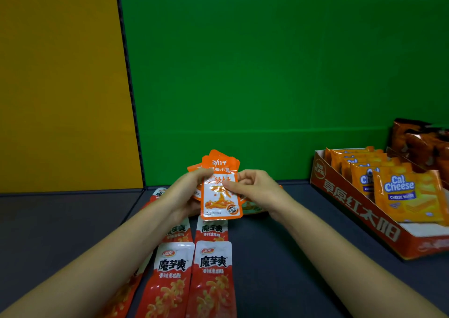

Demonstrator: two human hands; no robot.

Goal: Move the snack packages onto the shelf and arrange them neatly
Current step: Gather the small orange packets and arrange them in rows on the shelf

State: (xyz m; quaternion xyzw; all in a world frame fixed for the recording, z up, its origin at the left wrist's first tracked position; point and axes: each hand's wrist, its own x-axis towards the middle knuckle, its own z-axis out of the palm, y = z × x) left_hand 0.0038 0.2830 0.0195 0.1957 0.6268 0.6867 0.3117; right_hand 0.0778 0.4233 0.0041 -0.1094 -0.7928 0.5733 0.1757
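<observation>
Both hands hold a small stack of orange snack packets [220, 202] upright above the dark shelf surface [279, 257]. My left hand [187, 191] grips the stack from the left, thumb over the front packet. My right hand [250, 186] pinches the front packet's right edge with thumb and fingers. Several red-and-white snack packets [194, 276] lie flat in rows on the shelf below my hands, partly hidden under my left forearm.
A red cardboard tray [359, 218] holding several orange Cal Cheese wafer packs [408, 196] stands at the right. Dark orange bags [422, 142] sit behind it. A green back wall [267, 74] and a yellow side panel [60, 87] enclose the shelf.
</observation>
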